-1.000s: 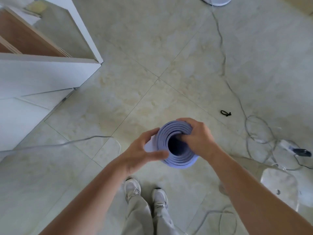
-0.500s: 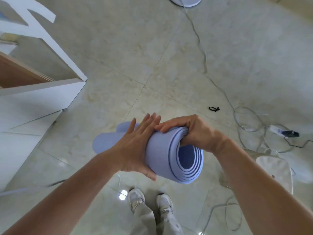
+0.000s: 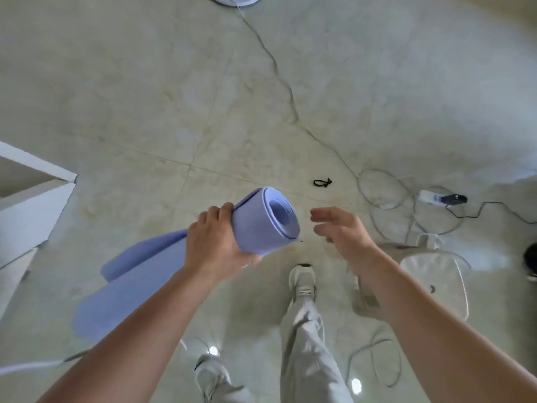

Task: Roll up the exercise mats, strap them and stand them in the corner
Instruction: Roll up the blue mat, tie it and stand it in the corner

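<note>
At frame centre, the left hand (image 3: 215, 242) grips the rolled mat (image 3: 261, 228), long axis running 2 to 8 o'clock, tail loose. The right hand (image 3: 340, 228), fingers spread and empty, is the nearer to the black strap (image 3: 322, 183), lying at its 11 o'clock.

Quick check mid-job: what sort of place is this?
Likely a room in a home: glossy tiled floor, white cabinet at left, power strip with loose cables lying about.
</note>
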Available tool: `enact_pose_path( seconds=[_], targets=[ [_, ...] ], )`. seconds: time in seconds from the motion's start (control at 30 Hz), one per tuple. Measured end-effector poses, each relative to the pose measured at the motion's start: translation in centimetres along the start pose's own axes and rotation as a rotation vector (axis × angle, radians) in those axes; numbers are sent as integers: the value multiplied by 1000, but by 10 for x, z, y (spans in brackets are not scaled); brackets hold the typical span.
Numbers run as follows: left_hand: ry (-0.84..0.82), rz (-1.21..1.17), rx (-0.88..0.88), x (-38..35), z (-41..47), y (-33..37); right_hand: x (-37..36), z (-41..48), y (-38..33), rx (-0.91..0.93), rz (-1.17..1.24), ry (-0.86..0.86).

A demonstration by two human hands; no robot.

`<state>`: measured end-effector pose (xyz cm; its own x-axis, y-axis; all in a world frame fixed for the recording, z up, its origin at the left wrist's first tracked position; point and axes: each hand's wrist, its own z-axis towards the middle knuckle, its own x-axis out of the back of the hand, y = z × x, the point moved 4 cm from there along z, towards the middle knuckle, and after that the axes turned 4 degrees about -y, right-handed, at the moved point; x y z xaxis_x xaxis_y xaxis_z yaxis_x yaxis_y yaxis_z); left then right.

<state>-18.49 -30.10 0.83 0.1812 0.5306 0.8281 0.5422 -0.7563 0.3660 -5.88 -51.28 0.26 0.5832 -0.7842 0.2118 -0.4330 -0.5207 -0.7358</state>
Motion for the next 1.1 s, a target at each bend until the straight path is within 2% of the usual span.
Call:
enact_pose_path(
  seconds=[0.13,0.33,0.43,0.53,0.63,0.83,0.97,1.1],
  targets=[
    [-73,178,77,-42,81,38,63,76,72,-256,-73,24],
    [-94,289,136,-143,237,69,119,235,173,-427,-359,-94],
    [-76,319,146,-198,310,70,126,317,210,-399,-561,-142],
    [-66,334,153,-245,367,65,119,392,231,-298,-942,-267],
    [-68,356,137,-277,405,56,108,461,240,-172,-1243,-304],
    [-59,344,147,-268,418,37,83,514,262,-99,-1603,-374],
    [-12,271,161,-226,403,26,83,505,264,-117,-1681,-479],
    [49,228,164,-207,392,15,81,495,272,-131,-1698,-433]
  ],
)
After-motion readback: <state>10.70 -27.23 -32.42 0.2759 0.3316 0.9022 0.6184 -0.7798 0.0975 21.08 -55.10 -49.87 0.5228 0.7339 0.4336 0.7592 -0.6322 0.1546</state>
